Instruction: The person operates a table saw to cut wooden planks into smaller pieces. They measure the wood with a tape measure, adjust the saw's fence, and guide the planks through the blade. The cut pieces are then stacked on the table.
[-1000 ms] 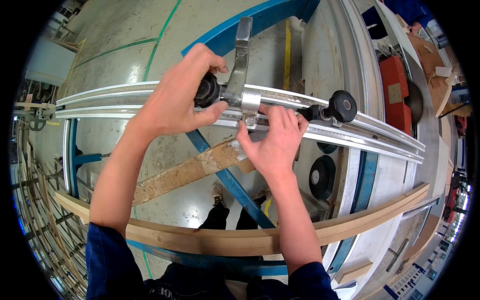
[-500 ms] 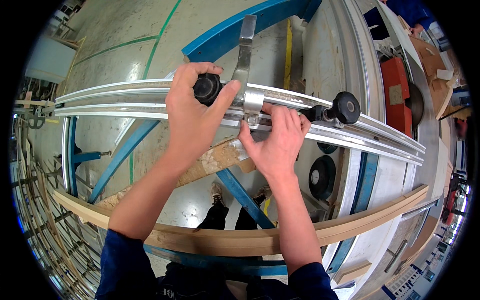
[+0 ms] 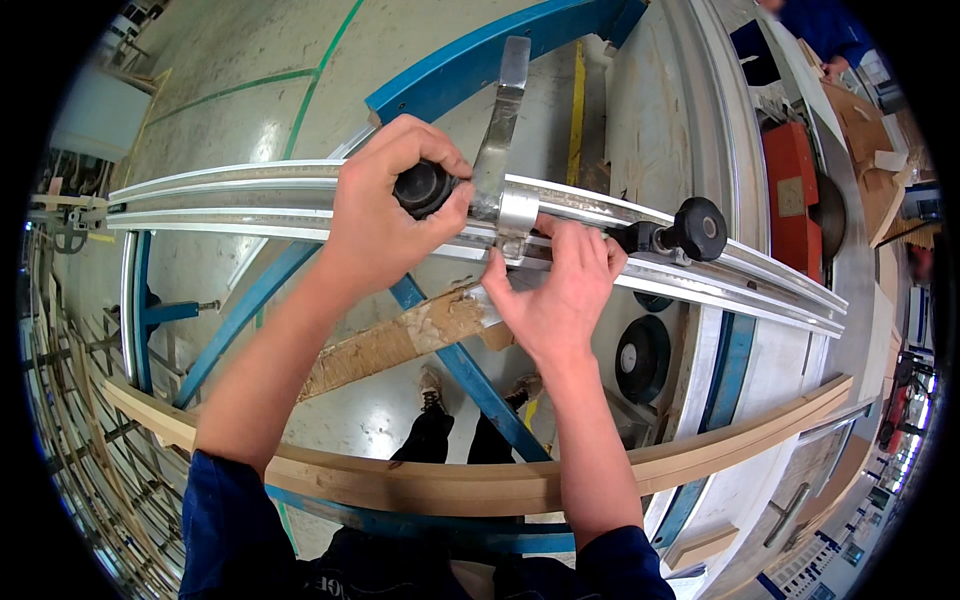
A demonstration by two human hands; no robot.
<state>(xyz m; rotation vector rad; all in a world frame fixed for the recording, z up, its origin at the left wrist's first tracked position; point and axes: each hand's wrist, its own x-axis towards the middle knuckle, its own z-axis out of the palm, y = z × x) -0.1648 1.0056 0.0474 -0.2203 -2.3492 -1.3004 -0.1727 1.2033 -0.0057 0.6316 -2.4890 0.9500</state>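
Note:
My left hand (image 3: 385,205) is closed around a round black knob (image 3: 424,189), thumb on its near side and fingers over its far side. The knob sits beside a metal stop (image 3: 500,140), whose flat arm reaches away past the rail. My right hand (image 3: 560,285) grips the silver block (image 3: 517,215) at the base of that stop, with the thumb on its near edge; its other fingertips are partly hidden. Both hands are over a long aluminium rail (image 3: 240,218). Right of them, a second black knob (image 3: 700,229) stands on a clamp fixed to the rail.
Wooden strips (image 3: 420,485) lie across the frame close to my body. Beneath the rail are blue steel beams (image 3: 490,405) and a worn wooden piece (image 3: 400,340). A red housing (image 3: 792,190) stands by a round blade at the right. Another person's sleeve (image 3: 830,25) shows at the far right.
The metal stop and both my hands have shifted slightly right along the rail. My left fingers have turned around the knob.

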